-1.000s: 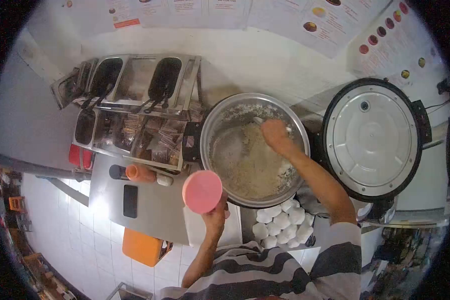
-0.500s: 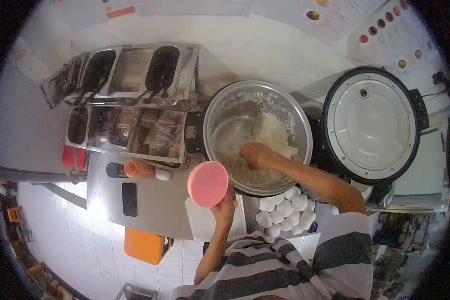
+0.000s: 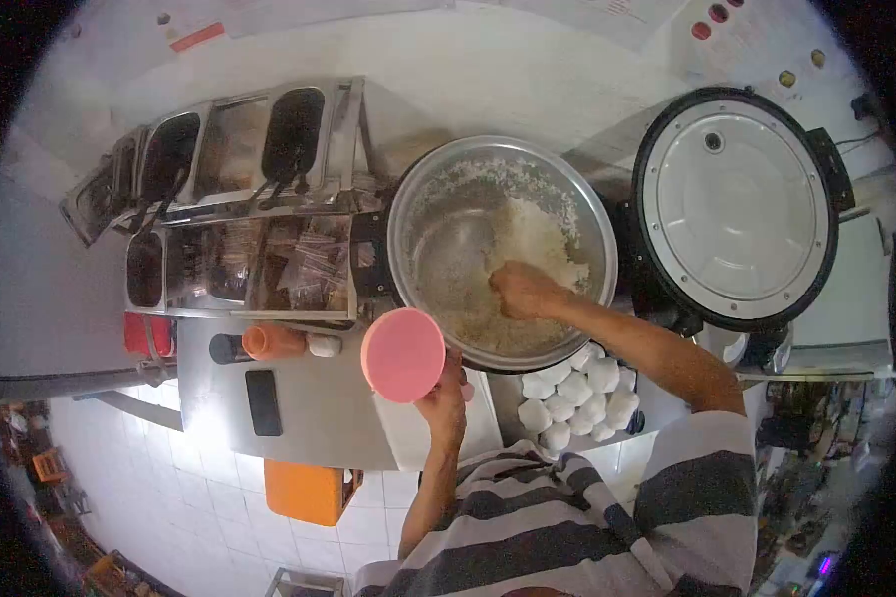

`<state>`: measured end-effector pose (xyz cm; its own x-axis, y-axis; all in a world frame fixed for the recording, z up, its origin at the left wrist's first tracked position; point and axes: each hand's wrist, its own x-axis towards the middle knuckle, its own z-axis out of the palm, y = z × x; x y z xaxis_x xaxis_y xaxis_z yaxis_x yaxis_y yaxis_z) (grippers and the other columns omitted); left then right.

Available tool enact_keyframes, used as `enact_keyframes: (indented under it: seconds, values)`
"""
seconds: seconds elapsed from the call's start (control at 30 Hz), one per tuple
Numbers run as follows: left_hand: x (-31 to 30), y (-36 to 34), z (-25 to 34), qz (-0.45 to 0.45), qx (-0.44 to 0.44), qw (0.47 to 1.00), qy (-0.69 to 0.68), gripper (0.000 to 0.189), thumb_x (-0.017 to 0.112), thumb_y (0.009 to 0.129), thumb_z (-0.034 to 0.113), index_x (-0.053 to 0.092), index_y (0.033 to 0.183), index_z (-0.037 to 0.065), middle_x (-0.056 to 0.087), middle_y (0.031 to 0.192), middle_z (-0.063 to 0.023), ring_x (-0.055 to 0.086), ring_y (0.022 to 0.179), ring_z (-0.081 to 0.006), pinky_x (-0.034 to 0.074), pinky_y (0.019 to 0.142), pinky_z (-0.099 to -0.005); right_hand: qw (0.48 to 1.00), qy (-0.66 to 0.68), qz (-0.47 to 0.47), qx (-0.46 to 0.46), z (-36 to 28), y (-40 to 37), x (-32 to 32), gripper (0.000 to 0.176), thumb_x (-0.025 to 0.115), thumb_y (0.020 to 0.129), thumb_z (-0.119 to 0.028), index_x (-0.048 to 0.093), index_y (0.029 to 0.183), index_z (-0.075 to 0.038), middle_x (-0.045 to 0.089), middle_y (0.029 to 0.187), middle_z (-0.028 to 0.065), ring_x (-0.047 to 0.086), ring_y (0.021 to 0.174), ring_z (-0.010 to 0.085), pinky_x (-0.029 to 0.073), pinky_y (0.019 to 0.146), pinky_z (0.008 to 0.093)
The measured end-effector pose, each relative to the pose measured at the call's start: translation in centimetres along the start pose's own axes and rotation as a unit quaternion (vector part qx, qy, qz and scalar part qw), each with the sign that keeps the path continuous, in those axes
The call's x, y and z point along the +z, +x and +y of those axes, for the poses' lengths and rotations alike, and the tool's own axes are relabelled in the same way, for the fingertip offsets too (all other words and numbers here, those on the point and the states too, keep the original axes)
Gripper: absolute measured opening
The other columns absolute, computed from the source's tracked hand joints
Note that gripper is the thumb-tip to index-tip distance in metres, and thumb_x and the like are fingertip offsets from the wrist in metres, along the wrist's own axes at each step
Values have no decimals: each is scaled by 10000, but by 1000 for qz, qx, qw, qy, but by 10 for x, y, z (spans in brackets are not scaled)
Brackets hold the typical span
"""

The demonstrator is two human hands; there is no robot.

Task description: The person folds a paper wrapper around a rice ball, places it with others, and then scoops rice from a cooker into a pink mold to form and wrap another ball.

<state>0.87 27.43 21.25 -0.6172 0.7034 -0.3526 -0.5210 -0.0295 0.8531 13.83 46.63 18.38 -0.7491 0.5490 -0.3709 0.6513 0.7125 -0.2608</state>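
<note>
My left hand (image 3: 442, 403) is closed on a pink bowl (image 3: 404, 355), held in front of a large round metal pot of rice. My right hand (image 3: 526, 290) is inside the pot (image 3: 400, 214), its fingers curled low over the rice (image 3: 543, 244). Whether those fingers grip a tool cannot be seen. The rice lies mostly in the pot's right half, with grains stuck along the far wall; bare metal shows at left. Several white rounded bundles (image 3: 572, 393) are piled just in front of the pot, below my right forearm.
The pot's open lid (image 3: 735, 209) stands at the right. Metal trays with dark handles (image 3: 237, 149) and a compartment of small packets (image 3: 309, 264) are at the left. A phone (image 3: 263, 402), an orange bottle (image 3: 273, 341) and a white board (image 3: 398, 438) lie on the counter. Below is an orange stool (image 3: 304, 490).
The view has shifted slightly. My right hand has moved a little within the pot, still curled over the rice. My left hand keeps the pink bowl in front of the pot.
</note>
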Motion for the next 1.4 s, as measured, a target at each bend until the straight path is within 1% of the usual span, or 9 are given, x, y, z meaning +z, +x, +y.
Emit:
enact_keyframes:
  seconds: [0.37,0.43,0.63,0.77,0.87,1.03,1.17,1.23,1.4]
  values:
    - [2,-1,-4,11,3,1000,-13,89,661,885,57,584,914,22,549,682,-17,493,597,-88,413,505,-246,987,83,-85,-109,-23,23,14,267,681,575,-135,663,766,51,653,779,268,658,752,425,530,668,493]
    - [0,1,-5,-8,21,999,31,89,651,897,74,580,900,21,551,681,-19,486,599,-93,427,529,-253,974,19,-207,-91,-18,34,-8,284,661,638,-136,660,847,56,627,755,283,639,756,439,506,658,496]
    - [-6,-1,-7,24,0,998,60,88,646,902,74,576,881,25,547,686,-15,478,623,-104,440,589,-267,987,83,0,-138,-28,40,61,342,671,672,-141,664,967,32,641,817,272,650,842,407,520,697,495]
    - [-9,0,-18,11,28,999,-37,183,687,844,1,563,970,50,551,759,-14,484,609,-106,399,521,-244,982,74,-83,-151,3,41,-34,341,657,674,-144,663,950,56,653,812,263,663,832,396,526,709,489]
    - [-6,-3,-6,27,-20,999,18,171,671,851,-12,573,977,49,564,771,-15,492,620,-107,399,524,-251,992,6,-123,24,5,22,-46,256,640,641,-124,687,817,55,666,712,233,686,707,357,541,599,472]
    - [-7,-1,-1,-17,-49,999,7,72,649,897,45,583,876,25,525,680,-7,461,577,-89,406,508,-251,920,234,-240,204,-16,27,-14,163,641,644,-112,689,710,29,649,712,255,684,736,348,537,613,424]
    - [-9,-1,-5,11,-56,998,19,67,652,897,50,593,879,23,539,676,-13,475,579,-88,401,500,-245,975,8,-220,19,8,59,38,140,642,687,-96,703,722,25,620,621,191,681,670,282,516,573,392]
    - [-15,-2,-11,2,-91,996,11,78,656,898,65,597,882,17,554,682,-21,488,584,-88,404,503,-245,961,268,-24,57,13,65,38,190,639,785,-93,654,648,37,536,539,108,630,588,197,471,538,367]
    - [1,-4,7,17,-62,998,16,91,674,883,63,595,881,17,561,697,-24,498,584,-97,409,511,-246,876,468,-82,78,27,83,-2,284,599,861,-73,555,603,36,472,525,55,555,557,140,439,533,364]
